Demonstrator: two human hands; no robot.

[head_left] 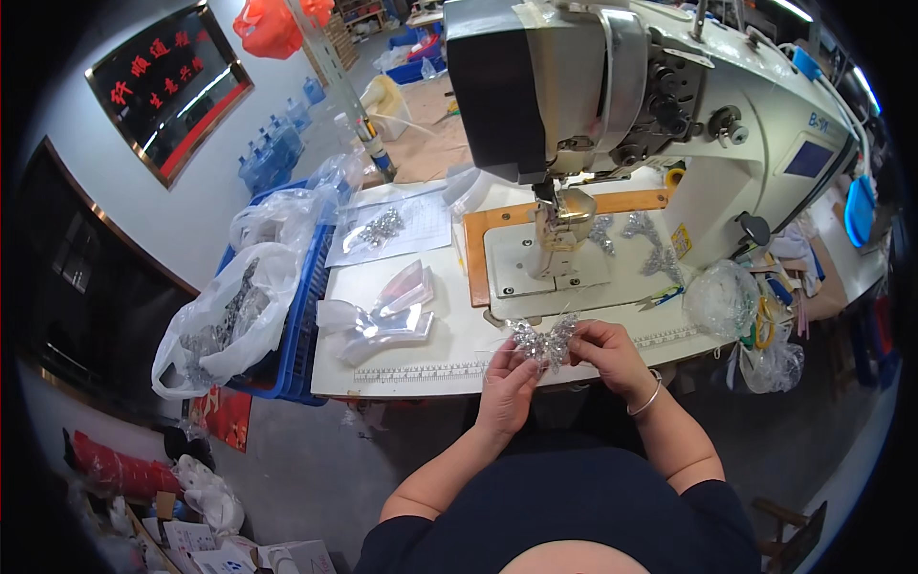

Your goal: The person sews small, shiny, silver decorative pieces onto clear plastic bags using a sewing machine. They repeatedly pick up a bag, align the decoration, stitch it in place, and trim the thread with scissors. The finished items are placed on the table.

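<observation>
Silver and glittering, a butterfly-shaped piece is pinched at its sides by the fingers of the left hand and right hand.

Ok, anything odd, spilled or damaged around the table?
No clear damage or spill stands out. Only the white plastic bag looks untidy, sagging over the side of the blue crate left of the table. The left hand and right hand hold the silver butterfly-shaped piece.
</observation>
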